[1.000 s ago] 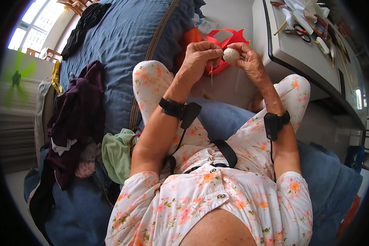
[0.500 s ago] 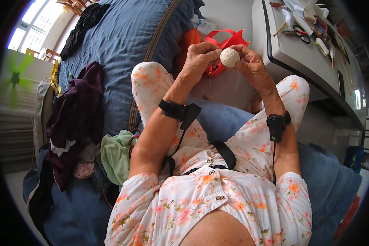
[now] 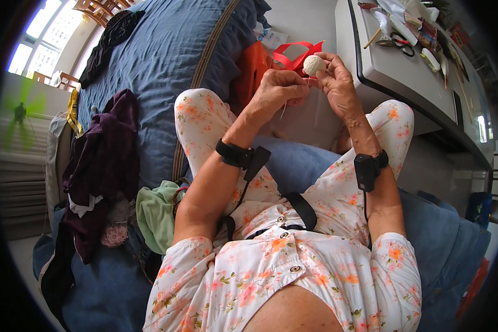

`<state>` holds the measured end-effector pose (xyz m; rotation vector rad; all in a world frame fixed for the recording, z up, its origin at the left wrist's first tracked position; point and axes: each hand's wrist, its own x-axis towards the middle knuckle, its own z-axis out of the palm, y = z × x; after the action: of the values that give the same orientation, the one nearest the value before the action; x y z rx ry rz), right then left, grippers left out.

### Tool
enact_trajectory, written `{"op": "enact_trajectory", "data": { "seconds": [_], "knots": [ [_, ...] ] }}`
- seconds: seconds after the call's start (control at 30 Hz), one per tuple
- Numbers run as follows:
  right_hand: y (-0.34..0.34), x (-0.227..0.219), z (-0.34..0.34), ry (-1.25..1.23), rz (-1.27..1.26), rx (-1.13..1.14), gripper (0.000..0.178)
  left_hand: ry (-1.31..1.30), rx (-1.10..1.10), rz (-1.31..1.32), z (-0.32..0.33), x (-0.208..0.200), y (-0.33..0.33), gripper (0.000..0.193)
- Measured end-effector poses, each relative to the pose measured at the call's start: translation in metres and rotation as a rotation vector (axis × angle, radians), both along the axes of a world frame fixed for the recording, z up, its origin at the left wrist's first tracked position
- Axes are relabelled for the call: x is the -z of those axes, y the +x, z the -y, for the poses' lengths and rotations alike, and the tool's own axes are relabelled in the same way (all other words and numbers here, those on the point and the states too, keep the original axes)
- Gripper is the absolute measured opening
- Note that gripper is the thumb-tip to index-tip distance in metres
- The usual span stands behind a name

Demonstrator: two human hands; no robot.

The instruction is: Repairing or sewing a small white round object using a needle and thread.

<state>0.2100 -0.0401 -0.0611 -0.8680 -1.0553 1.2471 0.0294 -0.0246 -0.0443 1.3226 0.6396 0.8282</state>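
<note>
My right hand (image 3: 338, 86) holds a cream-coloured, rough-textured ball (image 3: 314, 65) between thumb and fingers, out above my knees. Just left of it and slightly lower, my left hand (image 3: 279, 88) is pinched shut, its fingertips close to the underside of the ball. A thin pale strand (image 3: 283, 112) sticks out below the left hand; what exactly the pinch holds is too small to make out. Some red shows between the fingertips and the ball, and I cannot tell what it belongs to. Behind the hands lie a red ribbon-like handle (image 3: 299, 51) and an orange-red bag (image 3: 253, 72).
A light grey table (image 3: 365, 61) on the right bears scissors (image 3: 405, 47), sticks and packets. To the left is a blue-covered bed (image 3: 166, 50) with dark clothes (image 3: 113, 138). A green cloth (image 3: 157, 213) lies by my left elbow. A green fan (image 3: 20, 112) spins at far left.
The ball has risen a little and turned in my right hand. My left hand has moved lower and to the right, so its fingertips now sit under the ball.
</note>
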Motion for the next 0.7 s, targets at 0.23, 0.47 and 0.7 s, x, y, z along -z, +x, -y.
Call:
{"op": "enact_trajectory", "data": {
  "seconds": [0.23,0.47,0.7],
  "knots": [
    [-0.004,0.000,0.007,0.000,0.127,-0.206,0.037,-0.119,-0.062,0.180,-0.014,0.006,-0.010,0.008],
    [-0.002,0.003,0.007,-0.012,0.208,-0.264,0.046,-0.131,-0.042,0.193,-0.017,0.012,-0.012,0.009],
    [-0.004,-0.007,0.013,-0.004,0.284,-0.293,0.045,-0.017,-0.140,0.052,-0.015,0.006,-0.014,0.008]
  ]
}}
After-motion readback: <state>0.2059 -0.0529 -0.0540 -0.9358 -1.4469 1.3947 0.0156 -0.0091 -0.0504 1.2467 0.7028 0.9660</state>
